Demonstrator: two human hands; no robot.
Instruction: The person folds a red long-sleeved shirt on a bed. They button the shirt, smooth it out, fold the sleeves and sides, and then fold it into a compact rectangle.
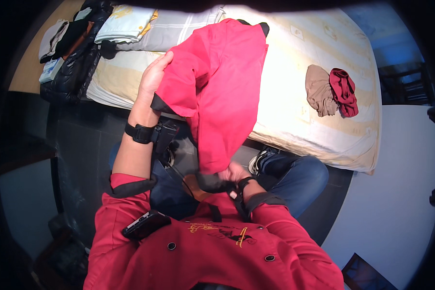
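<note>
A red garment with black trim (232,83), apparently a jacket, is stretched from the bed down towards my lap. My left hand (156,74) holds its left side near a short sleeve with a black cuff; part of that hand is hidden by the cloth. At the garment's lower end, my right hand (235,172) grips the fabric by its dark edge. This hand is blurred, so its finger positions are unclear. The upper part of the garment rests on the bed (286,105), while the lower part hangs over its near edge.
Folded light-coloured clothes (125,23) lie on a grey checked fabric (177,27). To the left are a black puffer jacket (70,81) and a small pack (51,70). A brown bundled cloth (319,92) touches a dark red one (344,92) on the bed's right side.
</note>
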